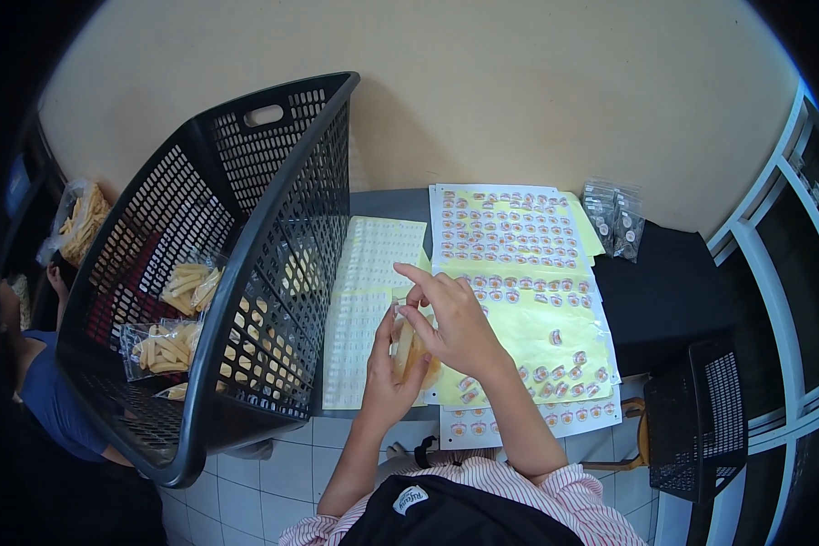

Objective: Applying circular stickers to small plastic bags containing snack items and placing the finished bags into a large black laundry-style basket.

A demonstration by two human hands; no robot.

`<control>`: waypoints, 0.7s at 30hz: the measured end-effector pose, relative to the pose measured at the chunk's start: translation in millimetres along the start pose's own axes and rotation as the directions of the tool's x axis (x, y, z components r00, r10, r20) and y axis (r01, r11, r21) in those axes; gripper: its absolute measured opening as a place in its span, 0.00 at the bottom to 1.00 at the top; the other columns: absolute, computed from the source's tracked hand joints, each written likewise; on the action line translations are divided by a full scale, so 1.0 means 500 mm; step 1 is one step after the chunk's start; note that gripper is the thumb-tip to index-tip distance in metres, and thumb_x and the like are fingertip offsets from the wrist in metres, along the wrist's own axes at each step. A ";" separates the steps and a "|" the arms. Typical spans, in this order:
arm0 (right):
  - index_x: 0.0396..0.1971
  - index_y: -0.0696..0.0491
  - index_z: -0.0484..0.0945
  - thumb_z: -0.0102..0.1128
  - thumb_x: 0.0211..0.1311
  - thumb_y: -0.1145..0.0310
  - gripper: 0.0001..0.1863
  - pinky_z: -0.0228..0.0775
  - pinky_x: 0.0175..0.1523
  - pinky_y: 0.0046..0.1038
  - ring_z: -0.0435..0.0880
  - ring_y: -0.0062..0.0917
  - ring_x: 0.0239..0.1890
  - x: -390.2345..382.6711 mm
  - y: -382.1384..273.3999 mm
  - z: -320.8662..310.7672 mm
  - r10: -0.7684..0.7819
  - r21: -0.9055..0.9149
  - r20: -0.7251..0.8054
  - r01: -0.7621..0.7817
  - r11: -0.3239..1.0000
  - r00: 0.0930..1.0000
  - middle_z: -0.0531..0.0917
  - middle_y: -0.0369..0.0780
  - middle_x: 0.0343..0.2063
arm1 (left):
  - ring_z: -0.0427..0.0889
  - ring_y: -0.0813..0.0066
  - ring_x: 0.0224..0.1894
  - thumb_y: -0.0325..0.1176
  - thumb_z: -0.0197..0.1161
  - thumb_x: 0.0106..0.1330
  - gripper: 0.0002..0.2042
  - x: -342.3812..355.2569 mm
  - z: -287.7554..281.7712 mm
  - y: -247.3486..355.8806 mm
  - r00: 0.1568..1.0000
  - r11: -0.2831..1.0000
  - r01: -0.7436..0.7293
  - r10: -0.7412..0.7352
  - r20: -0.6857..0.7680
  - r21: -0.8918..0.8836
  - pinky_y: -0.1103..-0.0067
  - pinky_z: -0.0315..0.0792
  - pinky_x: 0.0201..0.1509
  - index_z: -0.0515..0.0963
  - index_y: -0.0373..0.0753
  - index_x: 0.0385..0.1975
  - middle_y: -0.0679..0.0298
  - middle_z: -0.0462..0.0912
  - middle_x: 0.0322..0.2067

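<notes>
My left hand point(388, 382) grips a small clear packet of pale stick snacks point(407, 348), held upright over the table's middle. My right hand point(441, 314) is at the packet's top, thumb and bent fingers pinched on it, index finger raised. Under both hands lie yellow-backed sticker sheets point(537, 332) with rows of round orange-and-white labels, some peeled away, and a paler sheet of small labels point(373, 241) to the left.
A large black crate point(291, 173) with snack packets point(168, 350) stands at left; another person point(59, 400) and a big snack bag point(82, 223) are beyond it. Dark packets point(610, 218) lie at back right. A smaller black basket point(696, 419) sits at right, near a white-framed window.
</notes>
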State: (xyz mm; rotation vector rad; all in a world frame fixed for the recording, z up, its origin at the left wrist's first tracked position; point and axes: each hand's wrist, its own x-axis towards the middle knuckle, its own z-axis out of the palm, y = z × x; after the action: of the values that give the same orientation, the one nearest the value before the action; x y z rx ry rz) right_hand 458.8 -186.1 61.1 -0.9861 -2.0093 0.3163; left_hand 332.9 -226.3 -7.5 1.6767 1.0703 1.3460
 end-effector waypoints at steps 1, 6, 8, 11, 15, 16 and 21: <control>0.50 0.54 0.66 0.55 0.50 0.72 0.23 0.59 0.39 0.29 0.73 0.28 0.31 0.000 -0.001 -0.001 0.001 -0.006 -0.003 -0.001 1.000 1.000 0.76 0.36 0.21 | 0.64 0.58 0.55 0.24 0.56 0.54 0.33 0.000 0.002 -0.001 1.000 1.000 -0.008 0.008 -0.002 0.006 0.71 0.61 0.56 0.48 0.29 0.59 0.47 0.62 0.53; 0.49 0.52 0.68 0.57 0.50 0.70 0.23 0.59 0.39 0.28 0.73 0.27 0.27 0.002 -0.003 -0.001 0.030 -0.019 -0.024 -0.031 0.999 0.999 0.76 0.35 0.21 | 0.63 0.58 0.56 0.24 0.57 0.54 0.32 0.001 0.008 -0.005 0.999 0.998 -0.048 0.049 -0.016 0.043 0.71 0.60 0.57 0.49 0.28 0.58 0.47 0.61 0.54; 0.48 0.52 0.68 0.57 0.50 0.69 0.22 0.59 0.39 0.28 0.73 0.27 0.27 0.000 -0.002 -0.002 0.041 -0.027 -0.029 -0.042 0.999 0.999 0.76 0.35 0.21 | 0.63 0.58 0.56 0.24 0.57 0.54 0.32 0.002 0.010 -0.005 0.996 0.995 -0.083 0.084 -0.026 0.061 0.71 0.60 0.57 0.49 0.29 0.58 0.47 0.60 0.54; 0.48 0.52 0.69 0.58 0.50 0.67 0.22 0.59 0.39 0.29 0.73 0.27 0.27 -0.001 -0.001 -0.002 0.068 -0.024 -0.028 -0.068 0.997 0.997 0.76 0.35 0.21 | 0.63 0.58 0.56 0.24 0.57 0.53 0.33 0.002 0.011 -0.002 0.997 0.995 -0.072 0.073 -0.020 0.062 0.71 0.61 0.56 0.49 0.29 0.58 0.48 0.60 0.54; 0.47 0.52 0.69 0.58 0.50 0.67 0.22 0.59 0.39 0.29 0.73 0.27 0.27 -0.001 0.000 -0.001 0.118 -0.005 -0.008 -0.118 0.993 0.993 0.76 0.35 0.20 | 0.63 0.59 0.56 0.23 0.57 0.53 0.33 0.001 0.013 0.003 0.998 0.998 -0.066 0.066 -0.012 0.019 0.72 0.63 0.54 0.48 0.29 0.58 0.48 0.61 0.53; 0.47 0.52 0.69 0.59 0.50 0.66 0.22 0.59 0.39 0.28 0.74 0.27 0.26 -0.001 0.000 -0.002 0.101 -0.001 -0.022 -0.101 0.995 0.995 0.76 0.35 0.20 | 0.63 0.59 0.56 0.23 0.57 0.54 0.33 0.001 0.013 0.004 0.997 0.997 -0.070 0.070 -0.009 0.026 0.72 0.63 0.54 0.48 0.29 0.58 0.48 0.61 0.53; 0.46 0.52 0.70 0.61 0.48 0.64 0.23 0.59 0.38 0.28 0.73 0.25 0.26 -0.001 0.002 -0.010 0.105 -0.024 -0.022 -0.105 0.994 0.994 0.75 0.35 0.18 | 0.63 0.60 0.56 0.23 0.57 0.54 0.33 -0.001 0.011 0.004 0.997 0.996 -0.082 0.082 -0.008 0.018 0.72 0.63 0.55 0.48 0.30 0.59 0.48 0.61 0.53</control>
State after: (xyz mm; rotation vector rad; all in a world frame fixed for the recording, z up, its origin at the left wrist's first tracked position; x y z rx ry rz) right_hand 463.4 -186.6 63.4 -1.1090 -1.9509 0.3374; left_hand 338.7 -227.7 -6.9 1.7459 1.0316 1.4006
